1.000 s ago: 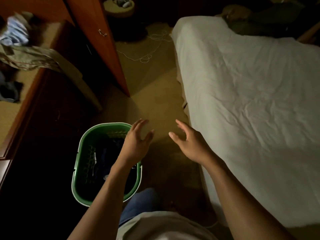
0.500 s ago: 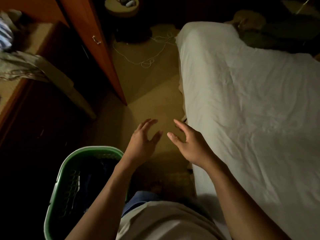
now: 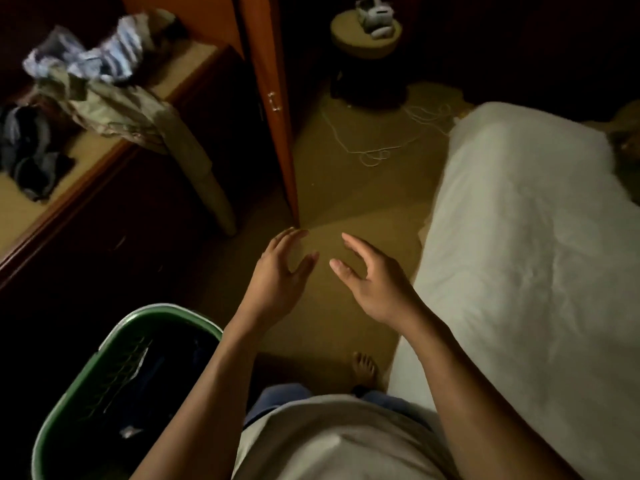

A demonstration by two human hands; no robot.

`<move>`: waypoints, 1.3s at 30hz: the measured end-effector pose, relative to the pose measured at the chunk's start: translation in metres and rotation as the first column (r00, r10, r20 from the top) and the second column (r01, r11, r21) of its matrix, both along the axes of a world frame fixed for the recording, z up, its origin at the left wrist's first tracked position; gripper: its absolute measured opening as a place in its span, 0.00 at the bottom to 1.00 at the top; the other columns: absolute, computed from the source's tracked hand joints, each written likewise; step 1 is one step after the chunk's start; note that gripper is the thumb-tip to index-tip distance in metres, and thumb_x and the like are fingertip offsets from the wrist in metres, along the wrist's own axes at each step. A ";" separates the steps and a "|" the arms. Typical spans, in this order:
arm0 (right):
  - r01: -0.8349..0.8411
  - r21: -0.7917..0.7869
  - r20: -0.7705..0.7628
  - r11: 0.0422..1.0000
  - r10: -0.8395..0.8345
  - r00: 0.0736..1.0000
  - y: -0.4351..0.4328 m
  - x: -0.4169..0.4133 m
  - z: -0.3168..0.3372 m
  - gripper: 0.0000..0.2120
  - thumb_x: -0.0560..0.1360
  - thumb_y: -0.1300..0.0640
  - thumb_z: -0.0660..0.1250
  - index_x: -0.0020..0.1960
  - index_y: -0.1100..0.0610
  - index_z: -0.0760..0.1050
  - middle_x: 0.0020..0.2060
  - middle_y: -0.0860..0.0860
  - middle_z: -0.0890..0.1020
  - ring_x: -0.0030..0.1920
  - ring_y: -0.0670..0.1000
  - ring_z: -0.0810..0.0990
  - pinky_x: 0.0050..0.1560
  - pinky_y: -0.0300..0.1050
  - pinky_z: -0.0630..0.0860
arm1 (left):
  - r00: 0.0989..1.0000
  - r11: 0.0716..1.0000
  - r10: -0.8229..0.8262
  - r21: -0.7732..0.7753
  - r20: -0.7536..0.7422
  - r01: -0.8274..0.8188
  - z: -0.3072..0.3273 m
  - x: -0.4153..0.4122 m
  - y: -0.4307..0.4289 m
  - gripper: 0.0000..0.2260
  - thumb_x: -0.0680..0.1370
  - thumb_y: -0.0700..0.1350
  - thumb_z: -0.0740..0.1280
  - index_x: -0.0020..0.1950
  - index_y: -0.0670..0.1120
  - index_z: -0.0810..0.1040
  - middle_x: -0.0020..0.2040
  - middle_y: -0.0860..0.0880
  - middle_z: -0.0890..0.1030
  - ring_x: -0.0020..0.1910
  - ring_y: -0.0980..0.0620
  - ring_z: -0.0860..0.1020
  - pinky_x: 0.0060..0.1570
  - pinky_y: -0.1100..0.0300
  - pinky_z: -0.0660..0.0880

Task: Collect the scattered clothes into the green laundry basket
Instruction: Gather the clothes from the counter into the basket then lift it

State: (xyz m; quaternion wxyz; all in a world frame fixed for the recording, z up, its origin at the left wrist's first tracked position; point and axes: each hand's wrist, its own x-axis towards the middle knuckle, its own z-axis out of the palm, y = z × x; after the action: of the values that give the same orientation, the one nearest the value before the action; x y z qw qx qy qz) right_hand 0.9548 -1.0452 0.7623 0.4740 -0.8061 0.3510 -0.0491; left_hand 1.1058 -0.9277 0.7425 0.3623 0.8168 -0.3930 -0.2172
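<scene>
The green laundry basket (image 3: pixel 114 344) stands on the floor at the lower left, with dark clothes inside it. On the wooden dresser top at the upper left lie a khaki garment (image 3: pixel 135 119) hanging over the edge, a blue-and-white striped cloth (image 3: pixel 104 57) and a dark garment (image 3: pixel 29 157). My left hand (image 3: pixel 277 278) and my right hand (image 3: pixel 374 282) hover over the carpet in mid-frame, fingers spread and relaxed, holding nothing. Both are well apart from the clothes.
A bed with a white sheet (image 3: pixel 536 254) fills the right side. An open orange wardrobe door (image 3: pixel 273 98) juts toward the carpet. A white cable (image 3: pixel 374 150) lies on the floor near a round stool (image 3: pixel 365 36). My bare foot (image 3: pixel 363 367) stands beside the bed.
The view has swung left, bringing the dresser and its clothes back into sight. Both hands stay empty in much the same pose. The basket sits slightly further right in view.
</scene>
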 end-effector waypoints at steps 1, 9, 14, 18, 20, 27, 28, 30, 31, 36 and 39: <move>-0.048 0.007 -0.014 0.999 0.048 0.999 -0.010 0.009 0.003 0.31 0.79 0.37 0.61 0.79 0.44 0.60 0.77 0.45 0.67 0.75 0.47 0.66 0.68 0.44 0.71 | 0.999 0.999 0.049 0.006 -0.007 -0.049 0.003 0.002 -0.004 0.25 0.81 0.57 0.64 0.76 0.50 0.69 0.77 0.48 0.68 0.76 0.51 0.66 0.73 0.50 0.67; -0.407 0.008 -0.032 0.913 0.407 0.913 -0.049 0.118 0.003 0.31 0.79 0.35 0.60 0.79 0.40 0.58 0.76 0.45 0.67 0.73 0.48 0.68 0.65 0.46 0.73 | 0.905 0.906 0.423 0.009 -0.040 -0.423 0.008 0.049 0.013 0.25 0.80 0.59 0.63 0.76 0.55 0.67 0.78 0.52 0.65 0.76 0.55 0.63 0.72 0.56 0.65; -0.509 -0.005 0.003 0.861 0.509 0.861 -0.042 0.212 -0.001 0.31 0.78 0.34 0.60 0.78 0.38 0.58 0.77 0.45 0.65 0.75 0.49 0.66 0.66 0.50 0.74 | 0.810 0.811 0.584 0.006 -0.054 -0.585 0.006 0.116 0.033 0.25 0.80 0.60 0.64 0.77 0.58 0.67 0.79 0.54 0.64 0.77 0.55 0.63 0.72 0.56 0.65; -0.568 -0.065 0.010 0.821 0.569 0.822 -0.031 0.282 0.006 0.30 0.79 0.37 0.61 0.79 0.40 0.59 0.78 0.45 0.63 0.75 0.49 0.64 0.60 0.42 0.68 | 0.750 0.751 0.658 -0.011 -0.066 -0.660 0.010 0.174 0.045 0.25 0.80 0.60 0.64 0.77 0.60 0.65 0.79 0.55 0.63 0.77 0.55 0.61 0.69 0.59 0.62; -0.587 -0.071 0.024 0.807 0.590 0.807 -0.030 0.312 0.010 0.30 0.79 0.38 0.62 0.79 0.42 0.59 0.78 0.45 0.62 0.75 0.48 0.62 0.61 0.41 0.65 | 0.742 0.743 0.666 -0.019 -0.074 -0.669 0.012 0.201 0.048 0.26 0.80 0.61 0.64 0.77 0.60 0.65 0.79 0.55 0.63 0.78 0.54 0.61 0.70 0.57 0.63; -0.645 -0.102 0.024 0.757 0.650 0.760 -0.030 0.429 0.016 0.30 0.79 0.39 0.63 0.78 0.44 0.62 0.76 0.45 0.66 0.75 0.46 0.63 0.66 0.39 0.62 | 0.663 0.665 0.741 -0.025 -0.102 -0.747 0.010 0.288 0.056 0.25 0.80 0.61 0.65 0.77 0.60 0.66 0.79 0.55 0.64 0.77 0.56 0.61 0.72 0.57 0.62; -0.656 -0.099 0.030 0.748 0.661 0.749 -0.031 0.449 0.014 0.30 0.79 0.39 0.63 0.78 0.45 0.63 0.76 0.45 0.66 0.75 0.46 0.63 0.66 0.38 0.62 | 0.647 0.649 0.754 -0.025 -0.112 -0.761 0.007 0.302 0.056 0.25 0.80 0.61 0.65 0.77 0.60 0.66 0.79 0.55 0.64 0.78 0.56 0.61 0.73 0.56 0.62; -0.681 -0.090 0.038 0.726 0.686 0.727 -0.032 0.490 0.010 0.30 0.79 0.40 0.64 0.78 0.45 0.63 0.76 0.45 0.67 0.75 0.45 0.64 0.67 0.38 0.63 | 0.610 0.612 0.784 -0.022 -0.117 -0.790 0.001 0.332 0.057 0.25 0.80 0.60 0.65 0.77 0.59 0.67 0.79 0.55 0.64 0.78 0.56 0.61 0.74 0.54 0.62; -0.696 -0.086 0.040 0.713 0.701 0.712 -0.033 0.512 0.007 0.30 0.79 0.40 0.64 0.78 0.45 0.63 0.76 0.45 0.67 0.75 0.45 0.64 0.67 0.39 0.63 | 0.589 0.591 0.799 -0.021 -0.120 -0.806 -0.002 0.349 0.058 0.25 0.80 0.60 0.65 0.77 0.58 0.67 0.79 0.55 0.64 0.78 0.56 0.61 0.75 0.53 0.62; -0.768 -0.031 0.041 0.640 0.768 0.639 -0.037 0.625 -0.005 0.31 0.79 0.39 0.64 0.79 0.43 0.61 0.77 0.45 0.66 0.76 0.46 0.62 0.71 0.43 0.63 | 0.478 0.484 0.871 0.032 -0.116 -0.874 -0.010 0.430 0.060 0.26 0.80 0.59 0.66 0.77 0.57 0.67 0.79 0.54 0.64 0.78 0.56 0.61 0.75 0.54 0.62; -0.808 -0.025 0.050 0.589 0.808 0.588 -0.031 0.692 -0.007 0.32 0.78 0.38 0.65 0.79 0.43 0.61 0.77 0.45 0.66 0.77 0.46 0.62 0.76 0.48 0.63 | 0.413 0.420 0.904 0.042 -0.110 -0.907 -0.010 0.474 0.065 0.26 0.80 0.58 0.66 0.77 0.57 0.67 0.79 0.55 0.64 0.77 0.57 0.61 0.75 0.55 0.62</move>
State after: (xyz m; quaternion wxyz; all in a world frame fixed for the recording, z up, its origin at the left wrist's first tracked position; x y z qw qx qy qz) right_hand 1.6465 -1.0763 0.7558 0.4546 -0.8757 -0.0657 0.1487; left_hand 1.5795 -0.8626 0.7324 0.4539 0.8813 0.1278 -0.0298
